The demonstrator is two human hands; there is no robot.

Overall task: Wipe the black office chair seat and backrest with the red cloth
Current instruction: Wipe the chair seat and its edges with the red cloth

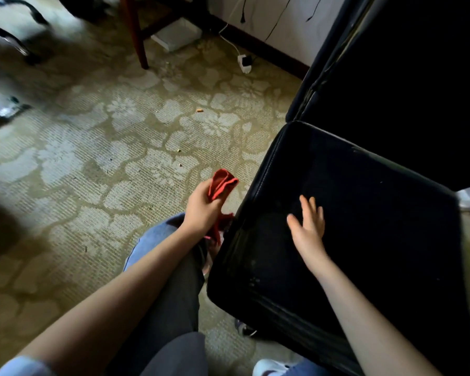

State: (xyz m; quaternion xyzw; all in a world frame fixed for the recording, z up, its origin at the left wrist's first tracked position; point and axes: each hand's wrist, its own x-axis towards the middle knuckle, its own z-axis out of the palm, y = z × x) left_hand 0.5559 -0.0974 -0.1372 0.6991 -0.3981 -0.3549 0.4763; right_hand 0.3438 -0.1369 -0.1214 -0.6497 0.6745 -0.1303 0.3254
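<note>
Forearms reach out from the lower edge. Left hand (201,207) grips the bunched red cloth (223,183), held just off the seat's left edge, above the patterned carpet (92,158). Right hand (308,229) is spread, fingers straight, on or just above the black seat (377,240); contact unclear. Backrest (404,77) stands behind the seat. Judgement: wiping not yet begun. Next move: bring the cloth onto the seat and press it flat.
</note>
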